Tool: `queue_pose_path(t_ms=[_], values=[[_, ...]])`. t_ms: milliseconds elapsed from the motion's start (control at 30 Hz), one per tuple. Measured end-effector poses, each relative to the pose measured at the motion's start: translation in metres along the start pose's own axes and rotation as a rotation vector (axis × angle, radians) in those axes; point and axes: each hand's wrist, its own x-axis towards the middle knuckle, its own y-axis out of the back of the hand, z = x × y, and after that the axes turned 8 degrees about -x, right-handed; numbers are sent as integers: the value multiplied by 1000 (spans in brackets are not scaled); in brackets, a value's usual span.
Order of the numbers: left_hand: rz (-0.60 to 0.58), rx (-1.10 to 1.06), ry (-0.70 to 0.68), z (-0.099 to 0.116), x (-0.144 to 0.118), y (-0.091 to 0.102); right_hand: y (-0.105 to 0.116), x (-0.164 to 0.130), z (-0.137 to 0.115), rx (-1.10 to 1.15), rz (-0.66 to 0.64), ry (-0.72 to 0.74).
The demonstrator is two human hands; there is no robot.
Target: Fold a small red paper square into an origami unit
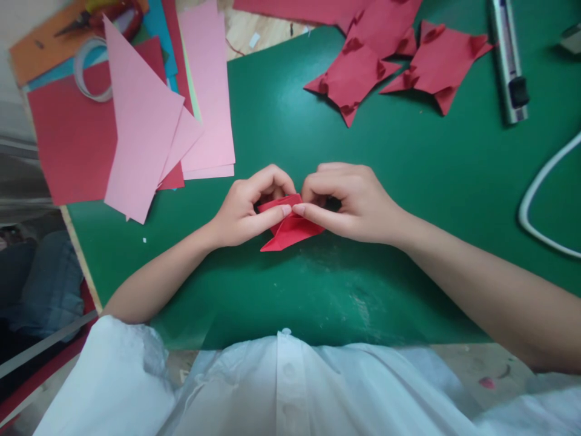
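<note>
A piece of folded red paper (pixel 297 230) is held just above the green mat, near the middle of the view. My left hand (pixel 254 209) pinches its left side, thumb on the near face and fingers curled behind. On the other side my right hand (pixel 347 203) pinches it the same way, and the two thumb tips almost meet at a fold. One pointed corner of the paper sticks out toward me at the lower left. The fingertips behind the paper are partly hidden.
Several folded red paper shapes (pixel 351 79) lie at the back. A box cutter (pixel 509 66) and a white cable (pixel 529 206) are at right. Pink sheets (pixel 140 121), red sheets (pixel 72 139), a tape roll (pixel 78 66) and scissors (pixel 122 18) pile up at left on the green mat (pixel 272 121).
</note>
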Motion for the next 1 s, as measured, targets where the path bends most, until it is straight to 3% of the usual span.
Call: queue_pose_path(t_ms=[300, 533, 767, 1000], values=[[141, 94, -82, -3, 3, -1, 5, 4, -2, 221, 44, -94], [6, 129, -116, 1, 3, 1, 23, 2, 9, 322, -245, -59], [-112, 189, -97, 3, 5, 6, 12, 0, 12, 76, -152, 165], [-116, 224, -92, 4, 5, 6, 11, -1, 16, 2, -137, 216]])
